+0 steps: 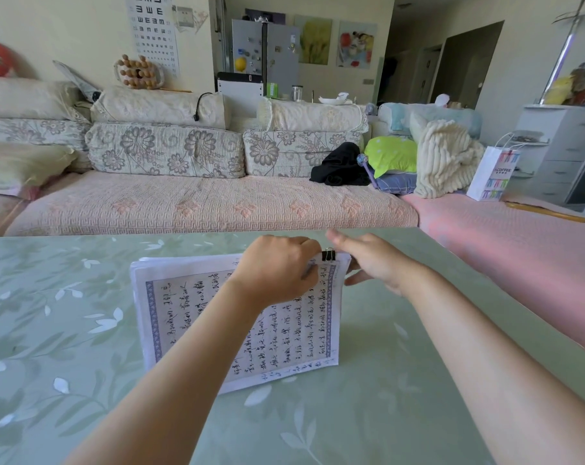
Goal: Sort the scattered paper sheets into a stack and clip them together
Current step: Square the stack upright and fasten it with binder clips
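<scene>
Paper (183, 297) in left hand (277, 270); right (374, 263) open.

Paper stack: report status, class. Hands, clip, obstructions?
Left hand grips paper stack at far edge. Right hand open alongside. Binder clip on far-right corner. Nothing obstructing.

- One head-worn wide-angle camera; it looked forward and down.
- It sat close over the paper stack (183, 297) on the table (66, 330); the sofa (200, 206) lay farther back.
</scene>
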Action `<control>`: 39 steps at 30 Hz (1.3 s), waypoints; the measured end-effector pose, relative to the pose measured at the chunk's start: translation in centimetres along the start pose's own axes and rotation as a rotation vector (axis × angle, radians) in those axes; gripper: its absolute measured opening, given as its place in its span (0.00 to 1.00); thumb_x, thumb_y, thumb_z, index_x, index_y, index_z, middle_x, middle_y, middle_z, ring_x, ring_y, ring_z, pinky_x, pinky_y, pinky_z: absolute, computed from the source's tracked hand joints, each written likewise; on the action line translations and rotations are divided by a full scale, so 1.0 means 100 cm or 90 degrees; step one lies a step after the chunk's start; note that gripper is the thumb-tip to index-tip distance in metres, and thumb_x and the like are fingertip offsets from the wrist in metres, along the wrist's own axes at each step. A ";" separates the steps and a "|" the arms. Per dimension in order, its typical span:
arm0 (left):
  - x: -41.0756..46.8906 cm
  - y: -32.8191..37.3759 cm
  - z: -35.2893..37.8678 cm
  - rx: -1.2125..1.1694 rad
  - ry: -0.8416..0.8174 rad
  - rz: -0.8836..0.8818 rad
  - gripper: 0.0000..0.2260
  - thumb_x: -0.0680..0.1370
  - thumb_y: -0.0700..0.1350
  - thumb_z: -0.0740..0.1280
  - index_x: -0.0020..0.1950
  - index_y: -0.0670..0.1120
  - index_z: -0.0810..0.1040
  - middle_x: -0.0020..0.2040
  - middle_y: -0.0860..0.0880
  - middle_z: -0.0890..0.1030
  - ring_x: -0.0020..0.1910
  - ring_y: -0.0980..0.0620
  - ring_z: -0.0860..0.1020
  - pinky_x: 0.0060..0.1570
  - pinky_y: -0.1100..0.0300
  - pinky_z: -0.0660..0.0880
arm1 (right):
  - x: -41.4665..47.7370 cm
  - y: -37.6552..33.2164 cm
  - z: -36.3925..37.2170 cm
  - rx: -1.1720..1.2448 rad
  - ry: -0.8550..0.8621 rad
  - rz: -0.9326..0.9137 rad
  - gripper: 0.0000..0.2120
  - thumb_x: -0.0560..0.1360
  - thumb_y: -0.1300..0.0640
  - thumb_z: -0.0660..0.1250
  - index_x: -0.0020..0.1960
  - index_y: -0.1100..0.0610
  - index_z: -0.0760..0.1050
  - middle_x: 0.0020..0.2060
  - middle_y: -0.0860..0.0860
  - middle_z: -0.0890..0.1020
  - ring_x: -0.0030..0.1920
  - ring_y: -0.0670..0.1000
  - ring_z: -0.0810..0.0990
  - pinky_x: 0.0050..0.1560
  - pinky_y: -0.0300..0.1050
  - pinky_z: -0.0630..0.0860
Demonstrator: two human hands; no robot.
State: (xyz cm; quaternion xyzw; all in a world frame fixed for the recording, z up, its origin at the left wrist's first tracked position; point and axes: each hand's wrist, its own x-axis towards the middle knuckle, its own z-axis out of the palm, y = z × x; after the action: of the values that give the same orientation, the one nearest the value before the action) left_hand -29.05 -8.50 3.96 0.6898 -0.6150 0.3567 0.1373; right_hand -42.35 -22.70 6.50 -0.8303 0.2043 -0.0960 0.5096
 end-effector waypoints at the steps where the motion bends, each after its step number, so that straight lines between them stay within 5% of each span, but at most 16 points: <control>1: 0.000 0.000 0.000 0.002 0.002 0.006 0.06 0.71 0.49 0.65 0.39 0.47 0.76 0.29 0.54 0.72 0.22 0.51 0.66 0.24 0.65 0.58 | 0.001 0.001 0.002 -0.012 0.028 -0.011 0.32 0.72 0.31 0.65 0.47 0.62 0.83 0.42 0.57 0.86 0.45 0.54 0.83 0.57 0.61 0.80; 5: 0.001 0.000 0.000 -0.016 0.001 0.011 0.06 0.70 0.49 0.66 0.39 0.47 0.77 0.30 0.54 0.75 0.22 0.51 0.71 0.25 0.64 0.58 | 0.000 0.002 0.003 -0.033 0.015 -0.027 0.17 0.71 0.41 0.73 0.43 0.57 0.85 0.40 0.53 0.87 0.45 0.51 0.84 0.53 0.55 0.82; 7: 0.000 0.000 0.000 -0.019 -0.013 0.010 0.07 0.70 0.51 0.66 0.39 0.47 0.77 0.30 0.54 0.76 0.23 0.50 0.72 0.25 0.64 0.58 | -0.002 0.001 0.004 -0.102 0.025 -0.050 0.10 0.68 0.45 0.78 0.39 0.51 0.85 0.34 0.50 0.84 0.38 0.49 0.80 0.42 0.50 0.79; 10: -0.001 -0.004 0.004 -0.013 -0.018 -0.007 0.09 0.71 0.53 0.66 0.40 0.48 0.76 0.31 0.53 0.76 0.25 0.50 0.74 0.26 0.63 0.58 | 0.003 0.005 0.008 -0.205 0.068 -0.092 0.20 0.68 0.46 0.78 0.30 0.58 0.75 0.26 0.48 0.67 0.29 0.48 0.64 0.34 0.45 0.59; 13: -0.001 -0.004 0.001 -0.017 -0.040 -0.022 0.08 0.74 0.52 0.64 0.44 0.49 0.76 0.33 0.54 0.76 0.29 0.49 0.76 0.27 0.62 0.62 | 0.005 0.007 0.007 -0.224 0.088 -0.116 0.17 0.72 0.48 0.76 0.35 0.60 0.77 0.26 0.48 0.67 0.28 0.47 0.63 0.34 0.44 0.59; 15: -0.001 -0.004 -0.006 -0.022 -0.089 -0.031 0.10 0.77 0.55 0.61 0.48 0.49 0.75 0.35 0.54 0.76 0.32 0.50 0.76 0.30 0.61 0.66 | 0.004 0.008 0.007 -0.212 0.090 -0.116 0.10 0.73 0.50 0.75 0.36 0.52 0.81 0.26 0.46 0.68 0.29 0.48 0.65 0.34 0.44 0.60; 18: -0.003 -0.020 -0.022 0.002 -0.199 -0.060 0.13 0.77 0.60 0.61 0.53 0.54 0.72 0.38 0.54 0.78 0.37 0.51 0.77 0.36 0.60 0.70 | 0.002 0.007 0.003 -0.255 0.141 -0.130 0.12 0.75 0.49 0.73 0.33 0.46 0.79 0.26 0.45 0.71 0.28 0.47 0.66 0.32 0.43 0.59; 21: -0.010 -0.036 -0.033 0.029 -0.237 -0.092 0.10 0.78 0.54 0.60 0.54 0.52 0.73 0.38 0.54 0.77 0.37 0.52 0.76 0.37 0.61 0.71 | -0.001 -0.001 0.008 -0.424 0.197 -0.199 0.02 0.76 0.51 0.71 0.44 0.46 0.78 0.42 0.45 0.78 0.42 0.47 0.75 0.43 0.43 0.70; 23: -0.015 -0.035 -0.035 0.052 -0.218 -0.078 0.08 0.79 0.51 0.58 0.53 0.50 0.73 0.38 0.54 0.76 0.35 0.51 0.75 0.34 0.60 0.69 | -0.004 -0.011 0.023 -0.546 0.179 -0.262 0.11 0.76 0.51 0.69 0.58 0.48 0.78 0.52 0.44 0.79 0.51 0.46 0.75 0.53 0.46 0.71; 27: -0.024 -0.033 -0.044 0.049 -0.212 -0.054 0.09 0.79 0.52 0.58 0.55 0.51 0.73 0.36 0.55 0.74 0.32 0.54 0.73 0.32 0.62 0.70 | -0.005 -0.025 0.042 -0.606 0.160 -0.281 0.06 0.80 0.51 0.64 0.56 0.48 0.76 0.48 0.45 0.81 0.48 0.52 0.77 0.48 0.46 0.65; 31: -0.042 -0.068 -0.071 0.051 -0.321 -0.160 0.09 0.78 0.53 0.59 0.56 0.54 0.74 0.40 0.56 0.78 0.37 0.56 0.76 0.39 0.61 0.70 | -0.007 -0.021 0.035 -0.659 0.197 -0.197 0.05 0.80 0.52 0.63 0.55 0.51 0.74 0.45 0.47 0.78 0.49 0.54 0.76 0.46 0.46 0.64; 34: -0.063 -0.080 -0.070 0.051 -0.248 -0.177 0.08 0.79 0.51 0.58 0.54 0.52 0.74 0.44 0.55 0.80 0.38 0.52 0.74 0.37 0.59 0.68 | -0.005 -0.025 0.045 -0.732 0.237 -0.216 0.11 0.77 0.57 0.61 0.59 0.53 0.73 0.50 0.47 0.79 0.52 0.52 0.72 0.52 0.46 0.66; 37: -0.076 -0.075 -0.056 0.032 -0.132 -0.118 0.09 0.78 0.48 0.56 0.52 0.49 0.74 0.42 0.55 0.77 0.37 0.52 0.76 0.32 0.59 0.67 | -0.002 -0.038 0.082 -0.685 0.174 -0.291 0.20 0.78 0.52 0.60 0.69 0.54 0.68 0.61 0.49 0.76 0.62 0.51 0.72 0.67 0.52 0.68; 39: -0.081 -0.073 -0.053 0.014 -0.080 -0.092 0.11 0.76 0.48 0.54 0.49 0.48 0.74 0.39 0.54 0.76 0.36 0.50 0.77 0.29 0.59 0.68 | 0.003 -0.040 0.111 -0.694 0.158 -0.345 0.22 0.79 0.47 0.59 0.71 0.54 0.65 0.63 0.50 0.75 0.64 0.52 0.72 0.69 0.55 0.68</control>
State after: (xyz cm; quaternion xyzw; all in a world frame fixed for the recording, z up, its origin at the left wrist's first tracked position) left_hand -23.73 2.43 4.15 0.7546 -0.5670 0.3090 0.1163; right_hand -37.06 -12.27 4.92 -0.9762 0.0636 -0.1994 -0.0573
